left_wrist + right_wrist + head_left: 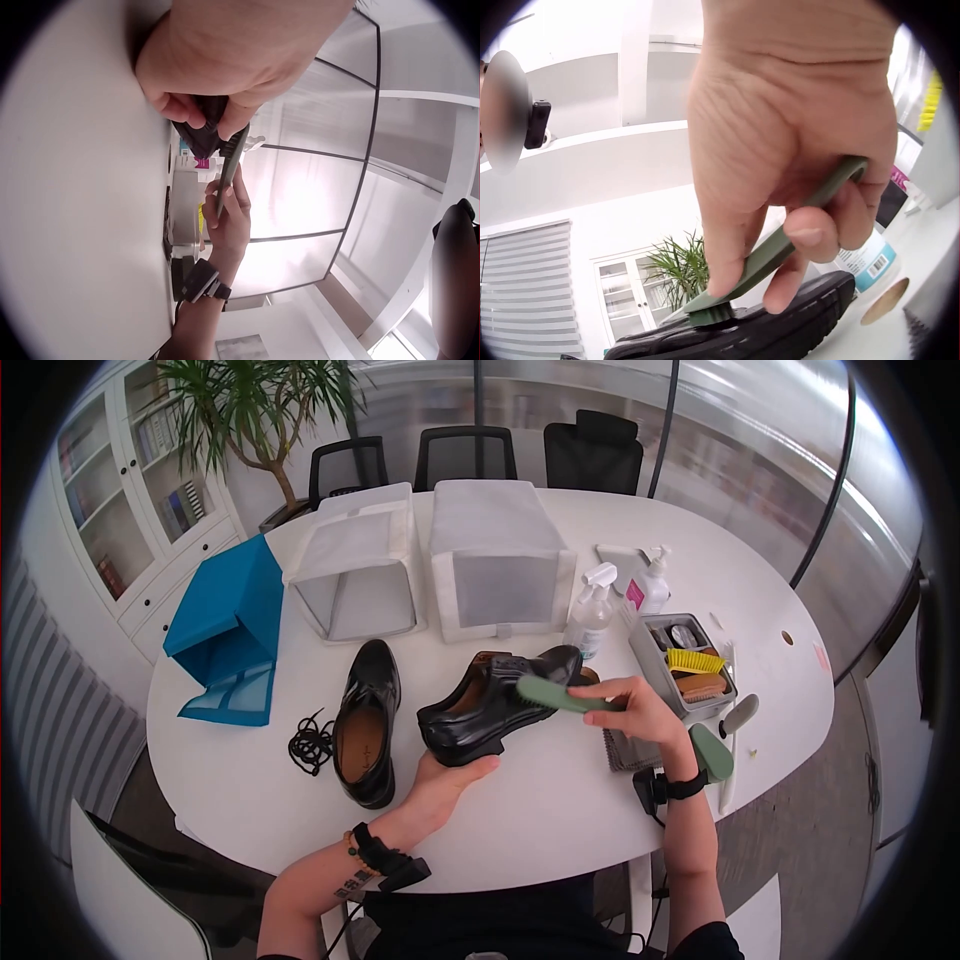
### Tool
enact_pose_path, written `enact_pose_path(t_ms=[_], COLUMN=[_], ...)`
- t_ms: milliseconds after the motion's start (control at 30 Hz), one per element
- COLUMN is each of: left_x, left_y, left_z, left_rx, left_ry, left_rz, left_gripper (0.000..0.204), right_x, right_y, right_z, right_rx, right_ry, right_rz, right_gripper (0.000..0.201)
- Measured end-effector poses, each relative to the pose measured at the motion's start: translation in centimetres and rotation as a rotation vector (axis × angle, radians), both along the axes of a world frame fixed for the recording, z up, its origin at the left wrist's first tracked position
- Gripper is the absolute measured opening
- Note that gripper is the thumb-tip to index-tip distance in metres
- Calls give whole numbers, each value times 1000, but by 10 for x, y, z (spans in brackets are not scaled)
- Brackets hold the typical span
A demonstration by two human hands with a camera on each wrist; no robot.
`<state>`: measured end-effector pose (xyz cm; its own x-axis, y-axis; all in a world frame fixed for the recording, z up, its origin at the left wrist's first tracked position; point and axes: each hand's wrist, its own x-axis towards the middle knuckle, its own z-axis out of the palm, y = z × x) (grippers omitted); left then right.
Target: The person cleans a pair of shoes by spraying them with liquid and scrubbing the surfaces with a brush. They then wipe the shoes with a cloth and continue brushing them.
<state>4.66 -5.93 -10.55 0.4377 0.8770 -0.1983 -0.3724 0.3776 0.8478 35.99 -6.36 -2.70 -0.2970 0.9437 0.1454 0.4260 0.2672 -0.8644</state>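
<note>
A black leather shoe (pixel 465 725) is held tilted over the white table, its toe pointing right. My left hand (pixel 440 788) grips it from below near the heel. In my right hand (pixel 642 710) is a green-handled brush (pixel 548 695), the fingers curled round the handle. Its bristles (pixel 711 314) meet the upper of the shoe in the right wrist view. The matching shoe (pixel 374 670) stands on the table to the left, with its tan insole showing. Black shoelaces (pixel 311 745) lie in a tangle beside that shoe.
A blue fabric box (pixel 225 615) and two whitish boxes (pixel 350 540) (pixel 500 520) stand at the back. To the right are a spray bottle (pixel 588 625), a pump bottle (pixel 654 588) and a grey bin (pixel 655 650) holding a yellow brush (pixel 695 662). A green object (pixel 711 752) lies by my right wrist.
</note>
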Motion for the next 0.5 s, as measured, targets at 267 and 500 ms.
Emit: enact_pose_path(t_ms=[267, 500], left_x=[1, 1], left_y=[-1, 0], left_z=[2, 0], left_rx=[18, -7], left_ry=[37, 71], left_rz=[14, 33], left_gripper=[35, 38], right_x=[20, 29], right_y=[0, 5], right_z=[6, -2], right_rx=[-240, -77], right_ry=[-105, -51], right_rz=[-63, -163], right_gripper=[40, 39])
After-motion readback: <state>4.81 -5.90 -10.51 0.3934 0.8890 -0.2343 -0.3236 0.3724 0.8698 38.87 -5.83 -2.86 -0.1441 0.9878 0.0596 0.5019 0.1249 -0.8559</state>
